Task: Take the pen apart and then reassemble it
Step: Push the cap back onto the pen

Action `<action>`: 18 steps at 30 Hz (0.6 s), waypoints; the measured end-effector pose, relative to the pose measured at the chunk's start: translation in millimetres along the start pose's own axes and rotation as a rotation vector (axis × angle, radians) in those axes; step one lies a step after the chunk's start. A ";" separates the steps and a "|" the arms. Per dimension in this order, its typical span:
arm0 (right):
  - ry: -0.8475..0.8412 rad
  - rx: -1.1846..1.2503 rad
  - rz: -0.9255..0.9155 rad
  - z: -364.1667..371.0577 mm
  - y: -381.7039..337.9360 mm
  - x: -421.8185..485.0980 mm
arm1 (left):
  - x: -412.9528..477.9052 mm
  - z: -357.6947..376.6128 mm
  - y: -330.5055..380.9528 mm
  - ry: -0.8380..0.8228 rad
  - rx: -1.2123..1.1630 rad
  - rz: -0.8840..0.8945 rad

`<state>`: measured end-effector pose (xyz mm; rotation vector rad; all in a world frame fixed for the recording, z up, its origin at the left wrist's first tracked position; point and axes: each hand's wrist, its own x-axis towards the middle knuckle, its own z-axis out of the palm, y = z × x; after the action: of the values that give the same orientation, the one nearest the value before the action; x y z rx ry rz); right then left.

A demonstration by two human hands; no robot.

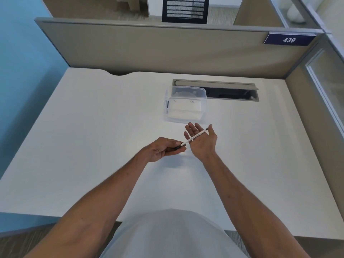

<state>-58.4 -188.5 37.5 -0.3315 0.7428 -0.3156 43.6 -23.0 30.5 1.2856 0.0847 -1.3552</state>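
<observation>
A slim white pen [193, 138] with a black grip end is held above the white desk [93, 127], in one piece. My left hand [163, 148] pinches the black end between thumb and fingers. My right hand [202, 141] is palm up with fingers spread, and the pen's white barrel lies across its palm, the far tip reaching the thumb. I cannot tell whether the thumb presses on the tip.
A clear plastic box [185, 104] stands on the desk just beyond my hands. Behind it a cable slot [230, 92] is open in the desktop. A beige partition [167, 49] closes off the back and right side.
</observation>
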 end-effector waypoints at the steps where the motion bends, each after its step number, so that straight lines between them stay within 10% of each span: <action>1: -0.001 0.007 0.008 2.5 1.4 -0.2 | 0.0 0.8 0.2 -0.012 0.011 -0.003; 18: 0.105 -0.035 -0.033 10.4 0.6 0.9 | -0.1 1.1 3.1 -0.116 -0.136 -0.130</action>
<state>-50.4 -186.4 44.0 -0.3627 0.8473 -0.3535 45.2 -24.6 33.0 1.1009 0.1801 -1.5065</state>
